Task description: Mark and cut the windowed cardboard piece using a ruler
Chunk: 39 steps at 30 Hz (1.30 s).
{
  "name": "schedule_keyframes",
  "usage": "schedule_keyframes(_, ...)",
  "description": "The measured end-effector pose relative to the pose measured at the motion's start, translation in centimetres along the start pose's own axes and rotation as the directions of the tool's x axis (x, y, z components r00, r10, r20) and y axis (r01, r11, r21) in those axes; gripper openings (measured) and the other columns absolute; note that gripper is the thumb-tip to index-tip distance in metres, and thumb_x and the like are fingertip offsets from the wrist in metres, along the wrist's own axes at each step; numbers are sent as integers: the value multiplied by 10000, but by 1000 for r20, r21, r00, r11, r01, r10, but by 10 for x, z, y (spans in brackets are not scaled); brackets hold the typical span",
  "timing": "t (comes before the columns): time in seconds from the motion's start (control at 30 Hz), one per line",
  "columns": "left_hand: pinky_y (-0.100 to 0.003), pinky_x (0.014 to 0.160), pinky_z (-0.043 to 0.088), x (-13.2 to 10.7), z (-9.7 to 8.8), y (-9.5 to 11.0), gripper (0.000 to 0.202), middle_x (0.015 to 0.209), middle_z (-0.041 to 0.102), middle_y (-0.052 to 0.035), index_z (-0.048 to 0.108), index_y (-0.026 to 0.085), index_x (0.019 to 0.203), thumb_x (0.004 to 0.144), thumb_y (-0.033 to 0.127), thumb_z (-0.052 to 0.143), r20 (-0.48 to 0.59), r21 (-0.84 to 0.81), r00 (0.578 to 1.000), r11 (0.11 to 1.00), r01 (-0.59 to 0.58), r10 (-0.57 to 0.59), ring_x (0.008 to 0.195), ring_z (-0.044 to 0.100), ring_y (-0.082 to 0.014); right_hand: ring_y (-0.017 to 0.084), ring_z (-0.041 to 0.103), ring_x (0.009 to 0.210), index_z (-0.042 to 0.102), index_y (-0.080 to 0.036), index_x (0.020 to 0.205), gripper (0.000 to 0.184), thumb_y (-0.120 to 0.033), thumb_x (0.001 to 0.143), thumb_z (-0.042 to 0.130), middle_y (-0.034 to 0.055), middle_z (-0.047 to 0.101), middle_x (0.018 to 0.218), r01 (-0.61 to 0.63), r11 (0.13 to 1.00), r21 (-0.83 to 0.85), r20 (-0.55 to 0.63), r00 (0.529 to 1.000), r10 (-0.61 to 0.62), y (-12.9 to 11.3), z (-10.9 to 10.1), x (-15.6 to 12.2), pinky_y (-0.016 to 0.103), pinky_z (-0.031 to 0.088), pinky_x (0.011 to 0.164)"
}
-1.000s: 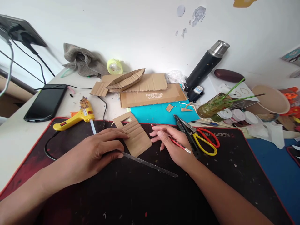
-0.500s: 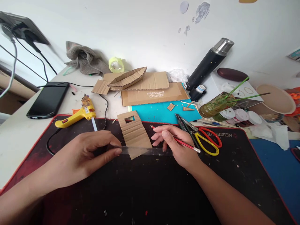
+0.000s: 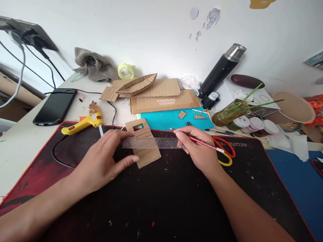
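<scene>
The left hand has thumb and fingers parted around the near end of a clear ruler, any contact being hard to tell, while the right hand pinches a red pencil, its lower fingers at the ruler's other end. The ruler lies across a cardboard piece with a cut-out window, on the black mat. A stained glass jar holds two leaning green sticks, beside lidded paint pots.

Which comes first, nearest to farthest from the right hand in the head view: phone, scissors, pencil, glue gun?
1. Pencil: held in the right hand.
2. Scissors: just right, partly hidden behind it.
3. Glue gun: well to the left.
4. Phone: left, beyond the glue gun.
</scene>
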State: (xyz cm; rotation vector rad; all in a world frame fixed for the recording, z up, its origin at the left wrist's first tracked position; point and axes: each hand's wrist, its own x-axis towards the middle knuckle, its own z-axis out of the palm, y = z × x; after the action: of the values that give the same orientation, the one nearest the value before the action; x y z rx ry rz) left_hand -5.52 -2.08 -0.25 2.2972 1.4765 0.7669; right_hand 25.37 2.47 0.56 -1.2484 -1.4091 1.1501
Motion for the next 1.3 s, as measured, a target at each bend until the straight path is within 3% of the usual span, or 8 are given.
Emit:
schedule_keyframes(0.1,-582,1120,543,-2,16,-4,1119,1488,684,-192,252,193,1749,940,876,614,27,104,993,988,-118,116,1346,659,-411,138,572,564,826,-223,928,240,-456,972,790,1,698,657,15,998,-55,-8,1000,-15,-2,-5,3,271,396,487)
schedule_keyframes(0.17,-618,1140,524,-3,22,-5,1164,1522,668,-198,137,212,1791,952,867,608,44,150,990,979,-141,136,1390,625,-431,149,602,599,825,-220,926,239,-451,971,787,-2,689,646,8,996,-84,4,1000,-8,-4,-8,3,273,415,516)
schedule_keyframes(0.3,-609,1194,497,-4,22,-9,905,1622,597,-169,290,262,1761,1048,729,597,121,169,986,976,-136,116,1463,577,-402,141,598,588,827,-217,925,249,-460,966,788,-11,691,653,-16,990,-141,46,999,22,-4,-11,4,272,431,533)
schedule_keyframes(0.53,-537,1198,531,7,-13,-17,987,1726,498,-167,265,258,1763,1009,793,610,163,50,979,990,-135,125,1533,542,-376,147,653,574,847,-243,979,228,-455,993,764,-29,730,677,-33,960,-278,127,989,71,4,-10,3,276,494,573)
schedule_keyframes(0.77,-402,980,604,3,-2,17,272,1219,779,-92,716,191,1354,1142,293,579,120,85,918,918,-388,377,1109,705,-242,206,825,950,823,-271,1036,147,-307,1076,686,-12,870,1034,257,839,-479,271,953,-137,2,-8,-5,302,590,858)
schedule_keyframes(0.9,-411,885,611,-11,10,35,340,1157,801,-119,736,105,1340,1139,161,468,163,305,869,813,-496,468,1034,720,-269,219,837,984,813,-238,1091,139,-256,1093,675,27,874,1076,413,756,-508,370,897,-242,3,-7,-7,313,610,868)
schedule_keyframes(1.1,-391,954,605,-26,12,48,497,1329,796,-131,735,79,1377,1038,14,378,234,490,882,734,-471,410,1146,712,-270,268,816,990,789,-191,1161,120,-222,1080,706,100,858,1072,563,636,-527,383,826,-414,6,-3,-5,394,641,893)
schedule_keyframes(1.3,-390,939,618,-27,12,48,519,1355,785,-151,721,66,1404,986,7,419,255,521,899,733,-438,356,1165,710,-286,332,761,1095,746,-175,1296,337,-334,1010,828,140,813,1158,647,594,-478,577,741,-343,1,2,-9,519,650,963)
